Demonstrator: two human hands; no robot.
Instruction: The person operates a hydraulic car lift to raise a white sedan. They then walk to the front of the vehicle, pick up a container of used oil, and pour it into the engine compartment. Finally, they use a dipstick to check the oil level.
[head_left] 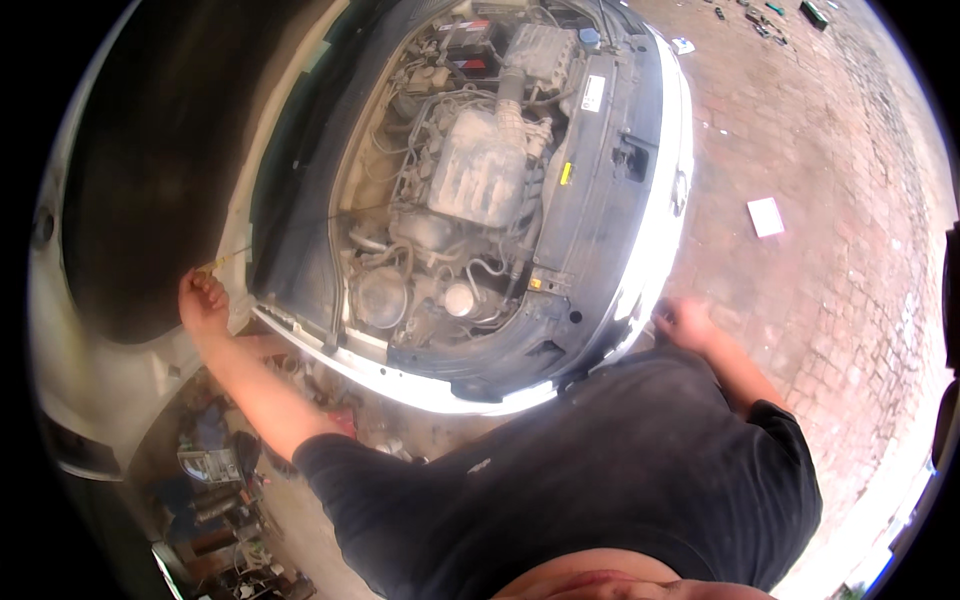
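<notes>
At the far left, my left hand (204, 305) is closed round a thin rod (226, 261) with a yellowish stretch by the fingers. The rod runs as a fine dark line toward the engine bay; its far end is hard to make out. Beside this hand is the raised hood (135, 190), with a dark underside and white rim. My right hand (684, 323) is beside the car's white front edge (640, 270), fingers curled; whether they hold anything is hidden. Between my arms lies the dusty engine (482, 170).
Near the engine sit a battery (474, 48) and a round cap (459, 299). Tools and parts clutter (225, 500) the floor at lower left. A white flat square (766, 217) lies on the brick paving (830, 150) at right, with small scattered items farther off.
</notes>
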